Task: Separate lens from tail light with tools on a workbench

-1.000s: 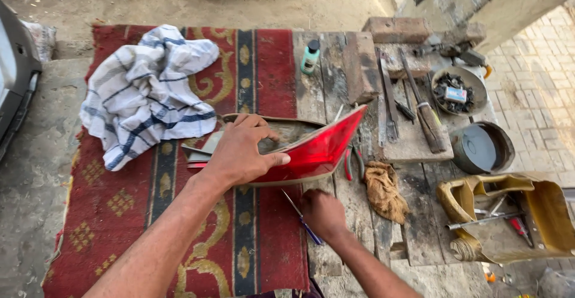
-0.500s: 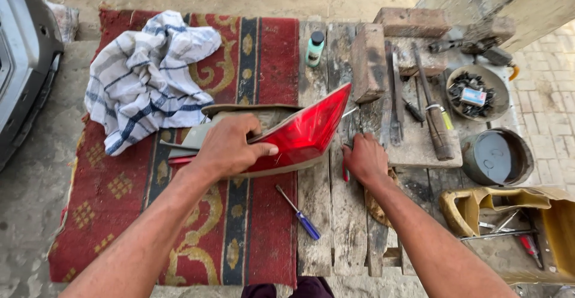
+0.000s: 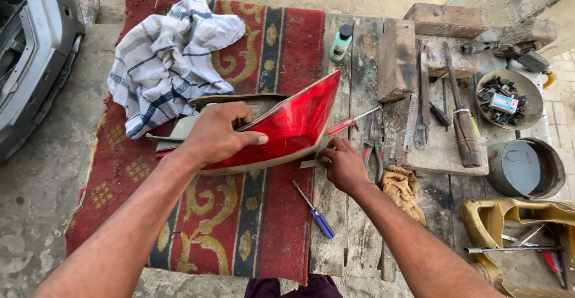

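Observation:
A red car tail-light lens [image 3: 293,121] in a beige housing lies on a red patterned rug [image 3: 239,226]. My left hand [image 3: 215,136] rests on top of it, fingers curled over its upper edge, holding it down. My right hand [image 3: 342,165] is at the lamp's lower right corner, fingers pinched on a small grey flat piece [image 3: 311,163] pressed against the housing edge. A blue-handled screwdriver [image 3: 314,211] lies just below the lamp. A red-handled screwdriver [image 3: 350,122] lies to the right of the lens.
A striped cloth [image 3: 168,58] lies at the rug's back left. Pliers [image 3: 374,151], a brown rag [image 3: 402,189], bricks [image 3: 396,58], files, a green bottle [image 3: 341,42], a bowl of small parts [image 3: 506,99], a round tin [image 3: 524,167] and a yellow container [image 3: 515,244] fill the wooden bench. A grey car part [image 3: 30,52] stands left.
My right hand moved from below the lamp, near the blue screwdriver, up to its lower right corner and now pinches a small flat piece there. My left hand stayed on the lamp.

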